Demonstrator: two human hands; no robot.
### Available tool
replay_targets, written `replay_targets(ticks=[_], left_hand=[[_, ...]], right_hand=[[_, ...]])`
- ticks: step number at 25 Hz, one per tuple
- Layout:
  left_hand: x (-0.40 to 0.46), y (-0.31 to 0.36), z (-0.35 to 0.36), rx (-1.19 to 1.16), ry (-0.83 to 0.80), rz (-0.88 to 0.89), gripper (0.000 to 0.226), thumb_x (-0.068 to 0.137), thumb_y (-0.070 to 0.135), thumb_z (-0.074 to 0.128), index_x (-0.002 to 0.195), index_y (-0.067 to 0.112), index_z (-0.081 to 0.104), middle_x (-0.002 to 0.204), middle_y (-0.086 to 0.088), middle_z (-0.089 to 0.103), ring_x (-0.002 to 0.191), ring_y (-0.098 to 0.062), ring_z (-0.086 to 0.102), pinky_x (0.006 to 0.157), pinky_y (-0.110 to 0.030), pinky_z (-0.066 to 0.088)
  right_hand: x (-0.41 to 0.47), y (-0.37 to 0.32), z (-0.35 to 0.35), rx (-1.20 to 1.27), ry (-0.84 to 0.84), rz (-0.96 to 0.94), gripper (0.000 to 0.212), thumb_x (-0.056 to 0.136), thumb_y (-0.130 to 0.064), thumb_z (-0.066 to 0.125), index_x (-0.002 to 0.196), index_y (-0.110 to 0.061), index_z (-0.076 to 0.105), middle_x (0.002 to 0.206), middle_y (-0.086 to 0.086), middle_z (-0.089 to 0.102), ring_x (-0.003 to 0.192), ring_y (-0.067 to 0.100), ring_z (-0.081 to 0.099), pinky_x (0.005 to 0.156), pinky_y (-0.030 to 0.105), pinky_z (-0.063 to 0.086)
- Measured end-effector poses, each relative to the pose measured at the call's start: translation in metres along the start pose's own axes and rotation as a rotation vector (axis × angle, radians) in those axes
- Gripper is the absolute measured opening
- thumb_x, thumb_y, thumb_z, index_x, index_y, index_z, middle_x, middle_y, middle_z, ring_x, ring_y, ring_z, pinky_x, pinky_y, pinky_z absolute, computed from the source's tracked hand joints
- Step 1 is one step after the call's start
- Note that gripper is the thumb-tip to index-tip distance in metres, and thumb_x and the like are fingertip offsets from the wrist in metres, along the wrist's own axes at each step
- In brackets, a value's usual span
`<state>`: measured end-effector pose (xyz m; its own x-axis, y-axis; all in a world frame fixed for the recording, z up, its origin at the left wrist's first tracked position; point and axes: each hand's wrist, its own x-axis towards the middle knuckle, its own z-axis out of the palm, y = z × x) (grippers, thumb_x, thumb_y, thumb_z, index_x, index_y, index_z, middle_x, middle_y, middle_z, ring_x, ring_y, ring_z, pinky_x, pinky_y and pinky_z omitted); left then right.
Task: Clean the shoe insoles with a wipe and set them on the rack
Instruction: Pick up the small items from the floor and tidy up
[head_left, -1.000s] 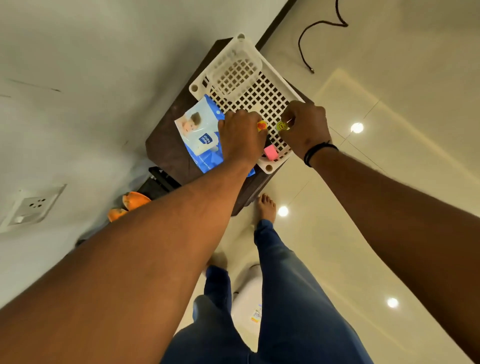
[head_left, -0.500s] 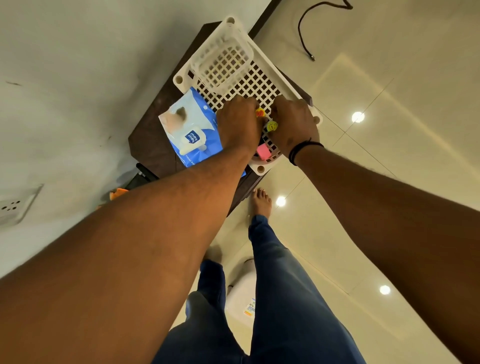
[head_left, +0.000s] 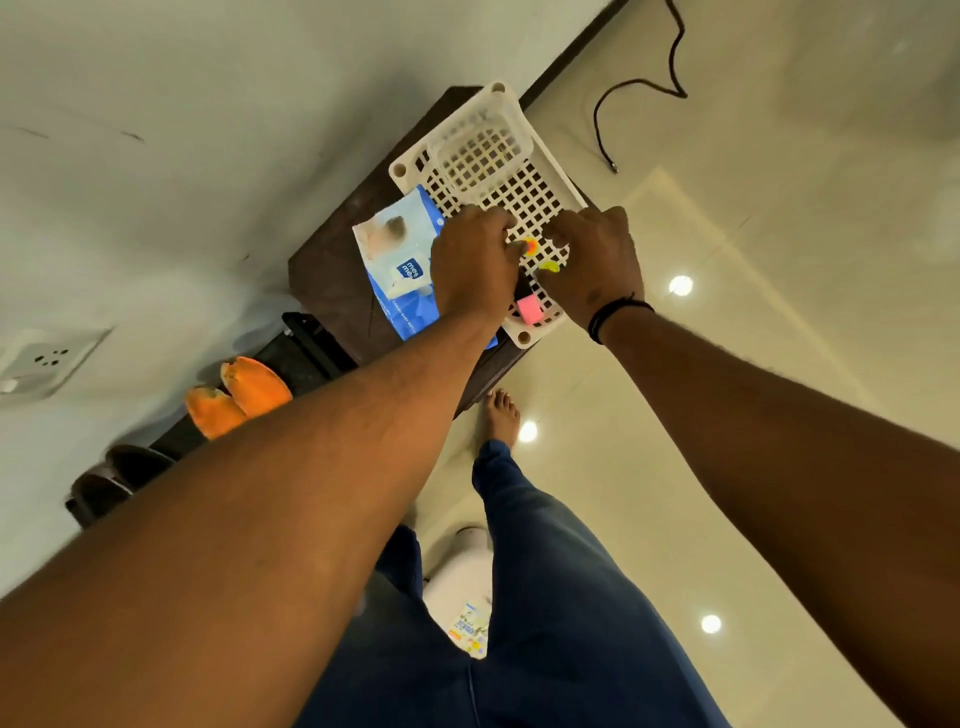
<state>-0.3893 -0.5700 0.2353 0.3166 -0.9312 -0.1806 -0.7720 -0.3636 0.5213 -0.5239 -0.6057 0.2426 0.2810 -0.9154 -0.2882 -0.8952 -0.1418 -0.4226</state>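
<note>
While both hands are being held over the white rack (head_left: 540, 187), a small orange piece (head_left: 529, 245) is being pinched by the left hand (head_left: 475, 265) fingers (head_left: 511, 248). Whether anything is being gripped by the curled right hand (head_left: 597, 265) fingers cannot be told.

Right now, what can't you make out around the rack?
- Head view: fingertips of left hand and right hand hidden behind their own knuckles; any grip is unclear.
- Wipes pack: blurred, part under the left hand.
- Orange insoles: partly behind the left forearm.
</note>
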Motion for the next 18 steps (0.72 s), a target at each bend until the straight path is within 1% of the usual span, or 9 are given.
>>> replay_targets(ticks=[3, 4, 7, 8, 10, 12, 14, 15, 18], left_hand=[[-0.029, -0.012, -0.044, -0.074, 0.074, -0.053, 0.027, 0.09, 0.033, 0.072, 0.111, 0.018, 0.071, 0.105, -0.002, 0.068, 0.099, -0.02, 0.063, 0.08, -0.042, 0.053], [-0.041, -0.02, -0.063, -0.094, 0.1, -0.086, 0.025, 0.089, 0.034, 0.072, 0.109, 0.018, 0.071, 0.103, -0.001, 0.068, 0.097, -0.02, 0.063, 0.079, -0.041, 0.052], [-0.088, -0.065, -0.121, -0.135, 0.213, -0.203, 0.018, 0.089, 0.032, 0.07, 0.101, 0.019, 0.072, 0.097, 0.0, 0.069, 0.091, -0.022, 0.064, 0.075, -0.042, 0.052], [-0.106, -0.085, -0.139, -0.141, 0.265, -0.233, 0.018, 0.088, 0.031, 0.07, 0.099, 0.018, 0.073, 0.096, -0.002, 0.069, 0.09, -0.024, 0.065, 0.075, -0.041, 0.052], [-0.152, -0.136, -0.186, -0.137, 0.384, -0.335, 0.019, 0.087, 0.033, 0.07, 0.098, 0.018, 0.075, 0.095, -0.003, 0.071, 0.089, -0.025, 0.066, 0.074, -0.038, 0.053], [-0.201, -0.188, -0.23, -0.127, 0.464, -0.486, 0.018, 0.088, 0.034, 0.069, 0.098, 0.02, 0.075, 0.096, -0.002, 0.07, 0.088, -0.022, 0.065, 0.073, -0.035, 0.052], [-0.258, -0.238, -0.267, -0.131, 0.519, -0.622, 0.018, 0.089, 0.033, 0.067, 0.096, 0.019, 0.075, 0.096, -0.001, 0.069, 0.088, -0.022, 0.064, 0.072, -0.034, 0.05], [-0.283, -0.258, -0.282, -0.127, 0.543, -0.656, 0.018, 0.089, 0.034, 0.066, 0.095, 0.019, 0.074, 0.094, -0.001, 0.069, 0.088, -0.022, 0.064, 0.071, -0.034, 0.05], [-0.361, -0.318, -0.316, -0.126, 0.614, -0.754, 0.019, 0.092, 0.038, 0.065, 0.097, 0.021, 0.073, 0.096, 0.0, 0.069, 0.089, -0.021, 0.064, 0.073, -0.036, 0.053]], right_hand=[[-0.015, -0.05, -0.01, -0.049, 0.029, -0.116, 0.023, 0.078, -0.023, 0.065, 0.101, -0.02, 0.065, 0.094, -0.001, 0.065, 0.099, 0.027, 0.051, 0.08, 0.037, 0.045], [-0.022, -0.073, -0.009, -0.058, 0.026, -0.167, 0.023, 0.079, -0.021, 0.062, 0.101, -0.02, 0.065, 0.092, 0.001, 0.066, 0.098, 0.028, 0.051, 0.079, 0.036, 0.045], [-0.054, -0.152, 0.009, -0.056, -0.025, -0.312, 0.029, 0.082, -0.024, 0.059, 0.11, -0.017, 0.063, 0.094, 0.007, 0.067, 0.098, 0.033, 0.053, 0.083, 0.04, 0.046], [-0.066, -0.178, 0.016, -0.062, -0.052, -0.348, 0.027, 0.084, -0.027, 0.056, 0.108, -0.017, 0.062, 0.095, 0.009, 0.066, 0.098, 0.034, 0.053, 0.082, 0.041, 0.046], [-0.096, -0.241, 0.035, -0.08, -0.135, -0.484, 0.028, 0.083, -0.032, 0.054, 0.106, -0.017, 0.061, 0.098, 0.009, 0.065, 0.099, 0.035, 0.053, 0.079, 0.042, 0.045], [-0.134, -0.304, 0.054, -0.074, -0.229, -0.626, 0.037, 0.082, -0.038, 0.062, 0.114, -0.019, 0.061, 0.101, 0.006, 0.066, 0.102, 0.032, 0.054, 0.082, 0.041, 0.048], [-0.179, -0.368, 0.076, -0.082, -0.319, -0.745, 0.045, 0.081, -0.042, 0.066, 0.121, -0.021, 0.058, 0.1, 0.004, 0.066, 0.103, 0.028, 0.055, 0.083, 0.042, 0.051], [-0.199, -0.396, 0.086, -0.104, -0.35, -0.788, 0.046, 0.082, -0.042, 0.066, 0.122, -0.022, 0.057, 0.1, 0.003, 0.066, 0.104, 0.027, 0.055, 0.083, 0.042, 0.052], [-0.266, -0.477, 0.13, -0.161, -0.418, -0.914, 0.042, 0.085, -0.043, 0.063, 0.121, -0.023, 0.056, 0.099, 0.001, 0.065, 0.105, 0.025, 0.052, 0.082, 0.042, 0.052]])
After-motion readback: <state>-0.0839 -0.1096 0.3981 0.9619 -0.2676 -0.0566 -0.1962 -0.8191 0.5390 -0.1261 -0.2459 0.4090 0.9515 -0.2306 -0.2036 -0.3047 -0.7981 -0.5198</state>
